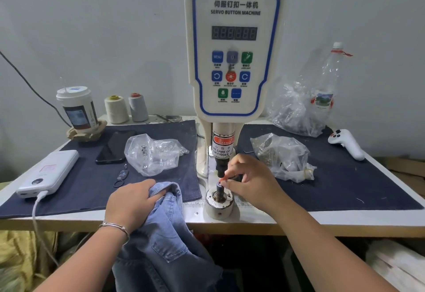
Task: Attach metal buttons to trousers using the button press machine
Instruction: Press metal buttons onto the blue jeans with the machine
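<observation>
I'm loading: R hand [248, 177] pinches button part onto die [219, 188], L hand [132, 201] at 9 o'clock grips trousers [165, 234], pressing not yet done.

Blue denim trousers [165, 241] bunched beside white button press machine [234, 50]

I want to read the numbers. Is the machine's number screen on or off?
Off, it seems: the number screen shows only dim, unlit digits.

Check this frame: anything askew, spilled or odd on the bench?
Nothing spilled or damaged. Only oddity: the right hand has its fingertips directly under the press head, beside its finger-warning label. The left hand grips the jeans.
</observation>
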The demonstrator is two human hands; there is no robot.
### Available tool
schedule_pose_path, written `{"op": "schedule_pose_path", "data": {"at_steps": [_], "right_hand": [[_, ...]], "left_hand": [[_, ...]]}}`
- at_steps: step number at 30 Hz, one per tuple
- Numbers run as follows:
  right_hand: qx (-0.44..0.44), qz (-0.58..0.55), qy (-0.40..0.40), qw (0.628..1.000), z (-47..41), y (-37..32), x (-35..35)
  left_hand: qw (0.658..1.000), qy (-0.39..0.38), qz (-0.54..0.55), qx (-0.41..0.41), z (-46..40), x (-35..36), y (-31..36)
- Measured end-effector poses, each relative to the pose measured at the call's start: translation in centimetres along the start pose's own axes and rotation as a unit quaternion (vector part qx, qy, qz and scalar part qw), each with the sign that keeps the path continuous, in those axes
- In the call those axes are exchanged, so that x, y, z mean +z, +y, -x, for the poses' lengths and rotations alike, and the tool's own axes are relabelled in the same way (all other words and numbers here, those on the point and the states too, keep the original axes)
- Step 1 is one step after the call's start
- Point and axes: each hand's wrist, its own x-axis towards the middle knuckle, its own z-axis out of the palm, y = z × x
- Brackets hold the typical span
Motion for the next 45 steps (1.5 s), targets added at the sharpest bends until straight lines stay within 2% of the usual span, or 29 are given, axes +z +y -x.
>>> {"op": "schedule_pose_path", "data": {"at_steps": [6, 8, 10, 12, 14, 17, 20, 22, 26, 29, 32, 33, 35, 37, 38, 42, 45], "right_hand": [[0.013, -0.051, 0.037, 0.998, 1.3, -0.2, -0.2], [0.027, -0.073, 0.06, 0.995, 2.4, -0.3, -0.6], [0.038, -0.102, 0.067, 0.992, 3.6, -0.4, -1.1], [0.048, -0.136, 0.049, 0.988, 4.6, -0.7, -1.6], [0.065, -0.168, 0.008, 0.984, 5.5, -1.5, -1.9], [0.058, -0.211, -0.091, 0.971, 6.6, -3.1, -1.5], [0.048, -0.256, -0.234, 0.937, 7.6, -4.5, -0.1], [0.068, -0.288, -0.288, 0.911, 8.0, -4.7, 0.5], [0.092, -0.348, -0.316, 0.878, 8.6, -3.7, -0.5], [0.113, -0.448, -0.343, 0.818, 9.1, -2.9, -1.0], [0.097, -0.481, -0.36, 0.793, 9.6, -3.0, -0.9], [0.095, -0.478, -0.367, 0.792, 9.8, -3.3, -1.0], [0.082, -0.461, -0.383, 0.796, 10.2, -3.3, -1.6], [0.08, -0.429, -0.39, 0.811, 10.3, -3.2, -2.7], [0.09, -0.405, -0.397, 0.818, 10.1, -3.2, -3.4], [0.143, -0.301, -0.392, 0.857, 8.3, -2.6, -6.0], [0.165, -0.351, -0.348, 0.854, 7.2, -1.8, -7.2]], "left_hand": [[0.999, -0.045, 0.011, -0.017, 0.1, -1.6, 0.6], [0.987, -0.095, 0.121, -0.038, -0.2, -2.8, 0.8], [0.954, -0.137, 0.26, -0.057, -0.4, -4.9, 1.0], [0.923, -0.186, 0.328, -0.07, 0.1, -7.6, 1.6], [0.887, -0.279, 0.361, -0.076, 1.2, -10.4, 2.7], [0.803, -0.397, 0.436, -0.085, 3.0, -13.1, 5.1], [0.749, -0.436, 0.485, -0.12, 4.0, -14.4, 7.5], [0.728, -0.454, 0.498, -0.125, 4.4, -15.1, 8.9], [0.726, -0.444, 0.509, -0.125, 4.5, -16.3, 9.7], [0.695, -0.467, 0.539, -0.091, 5.1, -16.9, 10.1], [0.66, -0.496, 0.562, -0.06, 6.2, -17.0, 10.8], [0.652, -0.492, 0.574, -0.053, 6.6, -16.9, 10.8], [0.665, -0.48, 0.57, -0.036, 6.7, -16.8, 11.3], [0.719, -0.473, 0.508, -0.022, 6.7, -17.0, 11.0], [0.736, -0.479, 0.478, -0.008, 6.6, -17.0, 10.4], [0.683, -0.57, 0.444, 0.105, 6.5, -17.6, 7.9], [0.691, -0.546, 0.46, 0.111, 5.7, -16.7, 6.6]]}}
